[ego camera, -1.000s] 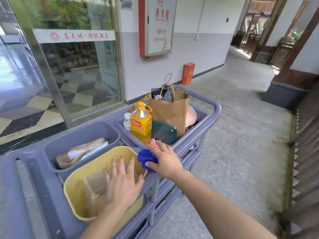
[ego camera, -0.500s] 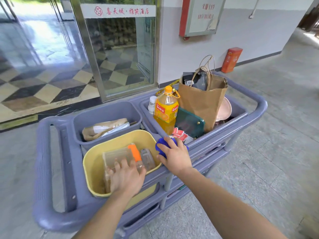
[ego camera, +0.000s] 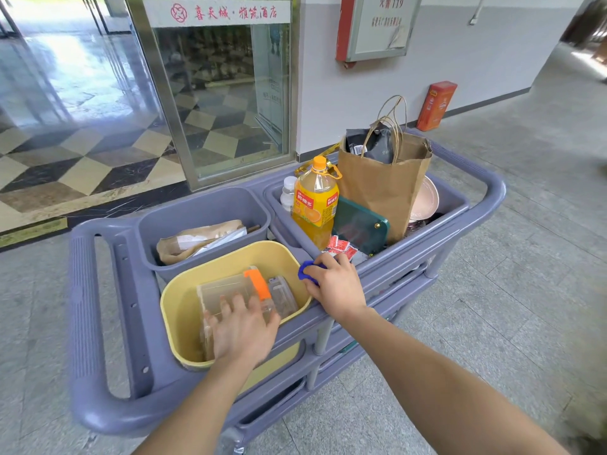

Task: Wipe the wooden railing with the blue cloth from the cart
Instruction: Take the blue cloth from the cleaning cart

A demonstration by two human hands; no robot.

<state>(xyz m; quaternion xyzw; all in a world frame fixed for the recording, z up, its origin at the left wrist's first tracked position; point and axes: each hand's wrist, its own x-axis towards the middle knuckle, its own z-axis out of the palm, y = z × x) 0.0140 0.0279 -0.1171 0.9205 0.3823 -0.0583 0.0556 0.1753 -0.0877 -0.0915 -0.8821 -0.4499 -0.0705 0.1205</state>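
Blue cloth (ego camera: 306, 270) sits bunched under my right hand (ego camera: 335, 287), fingers curled round it at the cart (ego camera: 98, 323) rim, while my left hand (ego camera: 241, 330) lies spread on the clear container (ego camera: 230, 290) in the yellow bin (ego camera: 184, 310), with the juice bottle (ego camera: 316, 200) and paper bag (ego camera: 384, 188) beyond.

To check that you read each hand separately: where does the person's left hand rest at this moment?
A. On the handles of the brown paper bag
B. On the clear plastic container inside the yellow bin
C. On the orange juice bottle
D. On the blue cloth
B: the left hand lies flat on the clear plastic container in the yellow bin, while the right hand covers the blue cloth.
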